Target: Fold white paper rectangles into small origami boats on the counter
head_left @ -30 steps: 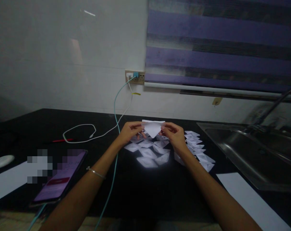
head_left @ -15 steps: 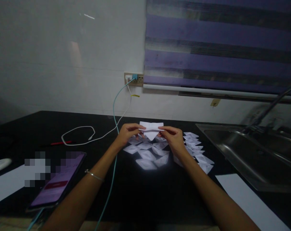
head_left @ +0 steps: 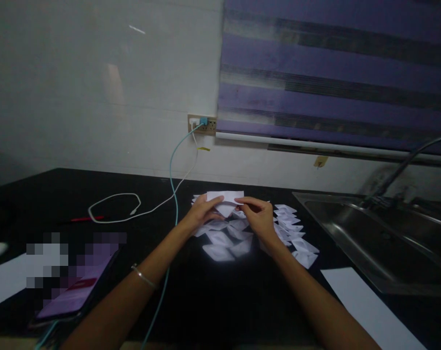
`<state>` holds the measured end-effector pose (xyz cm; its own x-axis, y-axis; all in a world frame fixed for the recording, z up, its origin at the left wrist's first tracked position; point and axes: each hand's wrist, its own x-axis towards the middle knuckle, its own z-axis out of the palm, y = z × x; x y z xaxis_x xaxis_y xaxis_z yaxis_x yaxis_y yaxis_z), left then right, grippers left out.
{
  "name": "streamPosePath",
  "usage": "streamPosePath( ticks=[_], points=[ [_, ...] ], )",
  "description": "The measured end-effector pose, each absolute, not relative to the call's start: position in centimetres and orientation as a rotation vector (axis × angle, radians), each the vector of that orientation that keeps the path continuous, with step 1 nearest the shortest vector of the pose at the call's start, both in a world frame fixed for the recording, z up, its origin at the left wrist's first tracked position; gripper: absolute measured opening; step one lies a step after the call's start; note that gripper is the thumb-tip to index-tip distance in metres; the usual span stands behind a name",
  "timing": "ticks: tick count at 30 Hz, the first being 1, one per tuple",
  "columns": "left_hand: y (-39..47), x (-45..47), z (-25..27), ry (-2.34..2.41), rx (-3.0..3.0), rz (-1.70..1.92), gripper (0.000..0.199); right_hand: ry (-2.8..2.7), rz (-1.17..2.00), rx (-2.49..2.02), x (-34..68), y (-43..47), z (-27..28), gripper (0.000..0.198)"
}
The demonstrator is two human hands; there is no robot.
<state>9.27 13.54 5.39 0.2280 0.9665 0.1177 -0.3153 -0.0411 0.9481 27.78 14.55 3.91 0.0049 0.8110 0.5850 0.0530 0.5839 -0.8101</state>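
White folded paper (head_left: 225, 203) is pinched between my left hand (head_left: 205, 212) and right hand (head_left: 259, 218), fingertips gripping both ends to keep its creases flat, just above the paper boats (head_left: 228, 238) spread left of the sink (head_left: 381, 238).

Lighting: dim indoor, dull overall. Black bench (head_left: 242, 291) swallows detail. Folded white papers (head_left: 220, 252) glow, slightly overexposed. Faint sheen on wall (head_left: 107, 87). Focus soft throughout; tap (head_left: 406, 165) and frame edges smeared, bowed by wide lens. Pixelated patch at lower left.
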Motion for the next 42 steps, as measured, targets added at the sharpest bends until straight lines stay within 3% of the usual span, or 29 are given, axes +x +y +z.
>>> streamPosePath(
  ticks=[11,21,28,42],
  points=[
    [12.8,8.4,6.0,0.737,1.089,1.040,0.034,-1.482,0.589,-0.809,27.8,14.8,3.5,0.021],
    [13.2,9.0,6.8,1.019,1.407,1.068,0.012,-1.438,0.822,-0.747,28.1,14.2,4.0,0.023],
    [13.7,8.6,5.6,1.207,1.868,1.038,0.027,-1.366,0.973,-0.817,27.5,14.1,4.6,0.045],
    [13.7,8.0,5.7,1.083,1.929,0.933,0.038,-1.636,0.910,-1.038,28.5,15.4,3.2,0.037]
  ],
)
